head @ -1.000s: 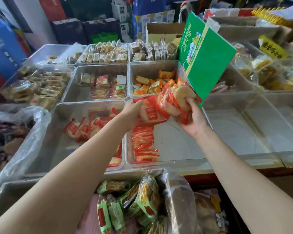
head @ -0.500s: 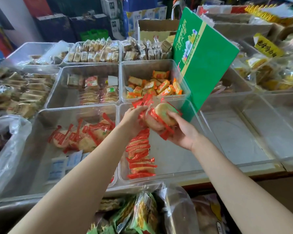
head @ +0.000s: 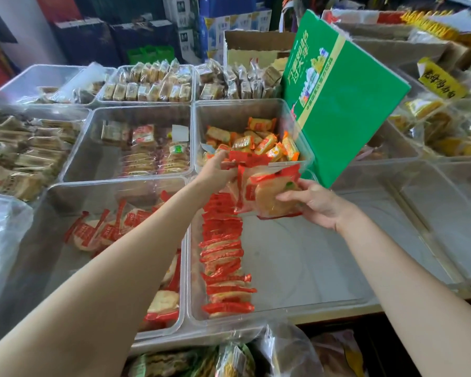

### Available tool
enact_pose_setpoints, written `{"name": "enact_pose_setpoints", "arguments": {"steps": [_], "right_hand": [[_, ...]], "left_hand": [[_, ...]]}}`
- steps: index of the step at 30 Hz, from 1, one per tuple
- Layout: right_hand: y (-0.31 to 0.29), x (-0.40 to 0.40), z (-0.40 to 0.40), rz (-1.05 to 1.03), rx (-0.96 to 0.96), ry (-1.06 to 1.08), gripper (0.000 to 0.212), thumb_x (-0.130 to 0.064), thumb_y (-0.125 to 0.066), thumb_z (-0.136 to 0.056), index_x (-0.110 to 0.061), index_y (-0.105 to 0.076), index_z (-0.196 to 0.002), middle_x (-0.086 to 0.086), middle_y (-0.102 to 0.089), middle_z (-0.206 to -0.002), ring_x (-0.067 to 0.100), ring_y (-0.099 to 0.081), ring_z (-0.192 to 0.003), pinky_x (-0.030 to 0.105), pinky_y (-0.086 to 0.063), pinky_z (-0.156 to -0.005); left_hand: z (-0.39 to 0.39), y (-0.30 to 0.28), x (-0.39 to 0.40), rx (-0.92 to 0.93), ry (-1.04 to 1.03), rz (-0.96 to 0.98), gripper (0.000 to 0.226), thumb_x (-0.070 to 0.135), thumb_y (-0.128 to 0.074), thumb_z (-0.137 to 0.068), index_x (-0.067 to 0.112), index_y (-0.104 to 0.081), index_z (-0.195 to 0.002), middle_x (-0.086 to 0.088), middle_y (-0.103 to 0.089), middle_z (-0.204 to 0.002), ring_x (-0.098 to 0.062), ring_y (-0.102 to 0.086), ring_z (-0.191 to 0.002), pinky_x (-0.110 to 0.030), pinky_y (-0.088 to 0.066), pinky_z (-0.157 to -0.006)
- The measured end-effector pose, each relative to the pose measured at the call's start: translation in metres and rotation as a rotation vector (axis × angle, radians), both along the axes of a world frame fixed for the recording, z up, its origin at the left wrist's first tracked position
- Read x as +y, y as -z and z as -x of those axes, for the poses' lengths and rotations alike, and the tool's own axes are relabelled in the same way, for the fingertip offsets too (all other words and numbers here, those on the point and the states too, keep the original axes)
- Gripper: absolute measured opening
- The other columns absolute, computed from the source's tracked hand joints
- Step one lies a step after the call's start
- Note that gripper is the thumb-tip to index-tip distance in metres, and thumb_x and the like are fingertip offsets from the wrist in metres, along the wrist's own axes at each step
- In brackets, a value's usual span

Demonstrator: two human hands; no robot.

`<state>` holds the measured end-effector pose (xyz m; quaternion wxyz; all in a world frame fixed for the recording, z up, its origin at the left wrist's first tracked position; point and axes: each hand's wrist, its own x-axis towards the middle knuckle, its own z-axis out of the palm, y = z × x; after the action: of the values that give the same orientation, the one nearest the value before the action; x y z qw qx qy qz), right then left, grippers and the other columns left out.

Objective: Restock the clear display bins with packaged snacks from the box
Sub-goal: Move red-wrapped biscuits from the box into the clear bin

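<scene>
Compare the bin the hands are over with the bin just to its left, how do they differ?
The near middle bin holds red-wrapped snacks in one neat on-edge row along its left side, with most of its floor bare; the near left bin holds the same kind of packets lying loose and scattered. Both hands, left hand and right hand, grip a bunch of packets over the middle bin only. Both bins are clear plastic.

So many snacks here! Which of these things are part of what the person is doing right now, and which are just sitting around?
Part of the job:
- left hand and right hand, holding a bunch of red-wrapped round cakes
- clear bin with a row of the same cakes
- green box

Just sitting there:
- bin of orange packets
- far bin of pale bars
- yellow tag
</scene>
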<state>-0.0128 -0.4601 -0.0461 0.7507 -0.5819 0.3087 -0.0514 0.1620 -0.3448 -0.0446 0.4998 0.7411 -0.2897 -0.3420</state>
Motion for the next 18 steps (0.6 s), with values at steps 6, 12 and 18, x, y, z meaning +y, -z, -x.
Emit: {"name": "enact_pose_setpoints", "arguments": {"steps": [6, 12, 18], "right_hand": [[0.031, -0.011, 0.001, 0.118, 0.099, -0.036, 0.028, 0.011, -0.055, -0.084, -0.013, -0.059, -0.099, 0.004, -0.067, -0.094, 0.021, -0.059, -0.095, 0.035, -0.047, -0.092], [0.074, -0.025, -0.009, 0.261, 0.242, -0.145, 0.075, -0.004, -0.077, -0.061, -0.015, -0.045, -0.128, 0.009, -0.063, -0.115, 0.017, -0.062, -0.101, 0.028, -0.055, -0.078], [0.103, -0.027, -0.032, 0.249, 0.323, -0.076, 0.038, 0.000, -0.071, -0.069, -0.005, -0.063, -0.106, 0.010, -0.069, -0.099, 0.027, -0.064, -0.098, 0.039, -0.050, -0.094]], "left_hand": [[0.013, 0.022, -0.022, 0.198, 0.200, -0.046, 0.033, -0.001, -0.049, -0.093, 0.009, -0.049, -0.124, -0.014, -0.061, -0.108, -0.023, -0.059, -0.088, -0.036, -0.053, -0.076], [-0.006, 0.052, -0.025, -0.856, 0.432, -0.373, 0.021, 0.006, -0.052, -0.087, 0.003, -0.064, -0.103, -0.012, -0.064, -0.108, -0.030, -0.056, -0.104, -0.039, -0.046, -0.090], [-0.017, 0.072, -0.009, -1.057, 0.650, -0.511, 0.051, 0.007, -0.040, -0.091, 0.023, -0.040, -0.140, 0.001, -0.041, -0.143, -0.023, -0.035, -0.131, -0.037, -0.035, -0.103]]}}
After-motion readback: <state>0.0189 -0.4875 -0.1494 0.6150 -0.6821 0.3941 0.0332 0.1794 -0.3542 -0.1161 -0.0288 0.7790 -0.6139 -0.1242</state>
